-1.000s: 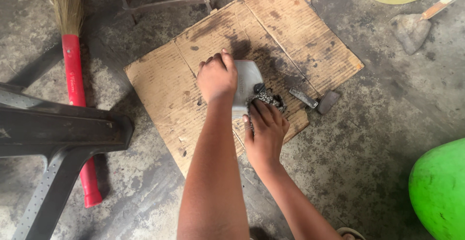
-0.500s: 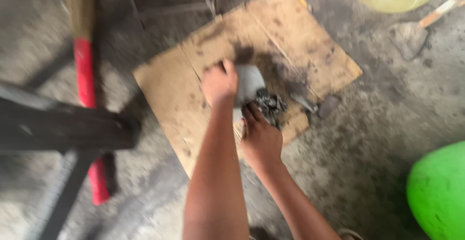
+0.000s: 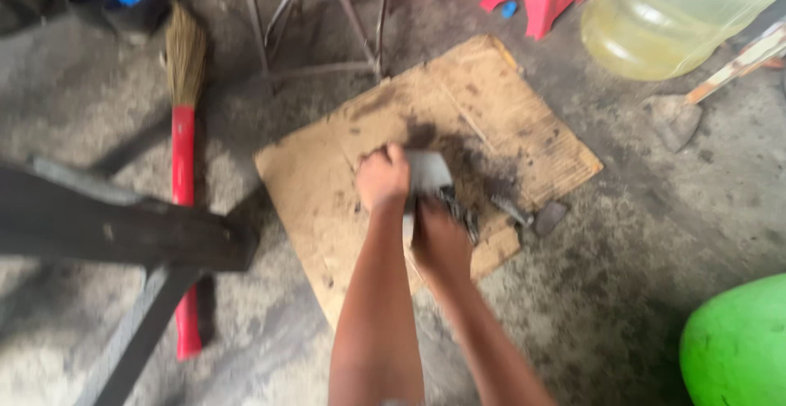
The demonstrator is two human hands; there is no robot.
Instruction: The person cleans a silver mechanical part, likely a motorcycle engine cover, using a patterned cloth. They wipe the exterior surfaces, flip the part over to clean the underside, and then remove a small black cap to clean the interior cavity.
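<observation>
Both hands (image 3: 413,209) grip a grey part (image 3: 428,173) over stained cardboard (image 3: 491,119) on concrete floor (image 3: 671,234).

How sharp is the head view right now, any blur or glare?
Head view: motion blur smears the whole frame; the left hand and right hand are soft-edged on the grey part, so its detail and the grip cannot be read. Light is even daylight, with soft shadows on the cardboard. No hard glare, only a mild sheen on the clear jug.
</observation>
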